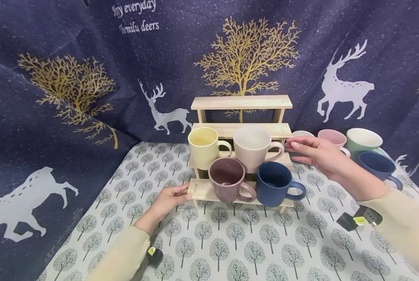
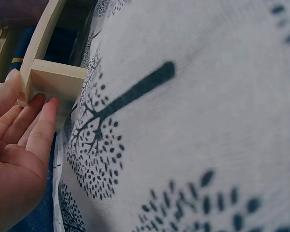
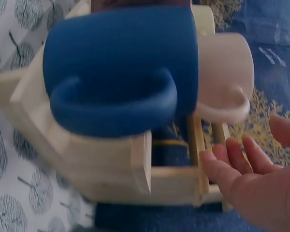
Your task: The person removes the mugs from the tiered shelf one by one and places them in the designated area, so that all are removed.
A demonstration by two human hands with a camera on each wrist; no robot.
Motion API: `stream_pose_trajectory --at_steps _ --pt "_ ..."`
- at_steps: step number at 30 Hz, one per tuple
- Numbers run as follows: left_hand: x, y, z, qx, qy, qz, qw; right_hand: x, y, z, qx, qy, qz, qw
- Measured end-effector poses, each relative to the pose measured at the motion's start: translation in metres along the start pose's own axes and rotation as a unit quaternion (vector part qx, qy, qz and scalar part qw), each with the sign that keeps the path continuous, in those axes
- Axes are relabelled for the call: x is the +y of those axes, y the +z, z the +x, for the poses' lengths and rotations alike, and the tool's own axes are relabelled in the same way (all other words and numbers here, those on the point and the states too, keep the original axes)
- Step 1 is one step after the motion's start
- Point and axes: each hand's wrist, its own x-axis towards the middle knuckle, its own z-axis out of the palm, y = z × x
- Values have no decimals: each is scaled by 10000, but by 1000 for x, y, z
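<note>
A wooden stepped rack (image 1: 241, 102) holds several mugs. On its lowest step stand a mauve mug (image 1: 227, 175) and a dark blue mug (image 1: 274, 183). One step up are a yellow mug (image 1: 203, 148) and a pale pink mug (image 1: 252, 146). All their handles point right. My left hand (image 1: 170, 200) pinches the left end of the lowest step; in the left wrist view the thumb lies against the board (image 2: 41, 43) with fingers beneath. My right hand (image 1: 318, 153) hovers beside the rack's right end, near the pale pink mug's handle, holding nothing, fingers loosely spread.
Behind the right hand stand more mugs: a whitish-rimmed one (image 1: 302, 134), a pink one (image 1: 332, 136), a green one (image 1: 364, 140) and a navy one (image 1: 377, 164). A tree-patterned cloth (image 1: 227, 249) covers the table. A dark blue curtain (image 1: 181, 50) hangs close behind the rack.
</note>
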Motion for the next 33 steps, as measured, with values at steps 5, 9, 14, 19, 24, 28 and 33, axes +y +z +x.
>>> stream_pose_trajectory --at_steps 5,9,14,19,24,28,33 --pt "0 0 1 -9 85 43 10000 -3 13 6 -5 263 -75 9996" --pt "1 0 1 -30 84 61 9999 -3 21 10 -58 310 -54 9995" --pt "1 0 0 34 72 136 9999 0 29 13 90 384 270 9989" --pt "2 2 -1 101 37 192 9998 1 34 16 237 527 111 9983" --pt "3 1 -4 135 56 402 9991 0 41 18 413 593 -73 9974" --pt "4 1 -4 114 50 449 9989 0 45 19 556 544 -3 9970" --pt "4 3 -1 124 -48 349 9993 1 44 17 690 506 37 9963"
